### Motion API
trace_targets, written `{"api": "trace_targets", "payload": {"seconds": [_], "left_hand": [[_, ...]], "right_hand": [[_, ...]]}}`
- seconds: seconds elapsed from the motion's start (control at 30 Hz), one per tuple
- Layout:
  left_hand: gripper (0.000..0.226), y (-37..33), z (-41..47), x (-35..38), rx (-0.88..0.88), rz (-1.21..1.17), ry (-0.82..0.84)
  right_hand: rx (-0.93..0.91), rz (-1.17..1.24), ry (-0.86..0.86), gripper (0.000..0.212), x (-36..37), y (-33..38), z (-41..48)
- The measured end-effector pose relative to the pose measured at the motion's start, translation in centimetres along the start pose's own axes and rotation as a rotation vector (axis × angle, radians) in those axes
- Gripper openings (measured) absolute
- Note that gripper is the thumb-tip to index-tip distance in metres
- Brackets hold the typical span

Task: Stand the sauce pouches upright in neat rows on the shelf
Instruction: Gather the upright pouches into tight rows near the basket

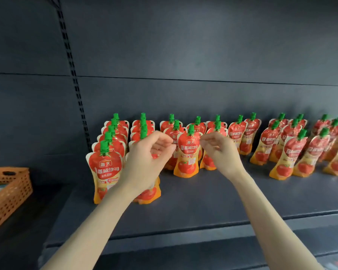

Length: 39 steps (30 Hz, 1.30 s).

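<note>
Red and orange sauce pouches with green caps stand in rows running front to back on the dark shelf [203, 193]. One upright pouch [188, 152] stands at the front of the third row, between my two hands. My left hand [148, 158] hovers just left of it, fingers curled and apart, holding nothing. My right hand [220, 151] hovers just right of it, also loosely curled and empty. The leftmost row's front pouch [105, 168] stands close to my left forearm. My left hand hides most of the second row's front pouch [148, 193].
An orange perforated basket [8, 193] sits at the lower left, beside the shelf. More rows of pouches [285, 152] lean at the right. The shelf's front lip [183, 236] runs below my forearms. A slotted upright [72, 75] rises behind the left row.
</note>
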<state>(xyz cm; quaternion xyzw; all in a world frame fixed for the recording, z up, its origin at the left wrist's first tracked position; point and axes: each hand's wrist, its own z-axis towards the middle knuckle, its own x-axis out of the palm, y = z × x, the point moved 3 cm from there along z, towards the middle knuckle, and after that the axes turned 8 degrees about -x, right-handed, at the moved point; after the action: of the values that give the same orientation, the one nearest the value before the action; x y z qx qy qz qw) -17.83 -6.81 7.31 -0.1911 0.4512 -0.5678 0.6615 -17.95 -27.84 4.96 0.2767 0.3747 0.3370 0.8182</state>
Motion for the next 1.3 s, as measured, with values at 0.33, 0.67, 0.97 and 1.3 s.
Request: {"api": "trace_targets", "payload": {"seconds": [0.33, 0.67, 0.97, 1.3], "left_hand": [[0.017, 0.8, 14.0, 6.5, -0.198, 0.368, 0.06], [0.04, 5.4, 21.5, 8.0, -0.4, 0.66, 0.344], [0.037, 8.5, 23.9, 7.9, -0.431, 0.715, 0.557], [0.016, 9.1, 24.3, 8.1, -0.33, 0.722, 0.567]], "right_hand": [[-0.196, -0.148, 0.279, 0.016, -4.4, -4.7, 12.8], [-0.158, -0.271, 0.795, 0.036, -2.0, -8.4, 20.2], [-0.19, -0.377, 0.954, 0.029, 0.7, -9.1, 21.5], [-0.206, -0.368, 0.874, 0.022, 1.6, -9.9, 22.3]]}}
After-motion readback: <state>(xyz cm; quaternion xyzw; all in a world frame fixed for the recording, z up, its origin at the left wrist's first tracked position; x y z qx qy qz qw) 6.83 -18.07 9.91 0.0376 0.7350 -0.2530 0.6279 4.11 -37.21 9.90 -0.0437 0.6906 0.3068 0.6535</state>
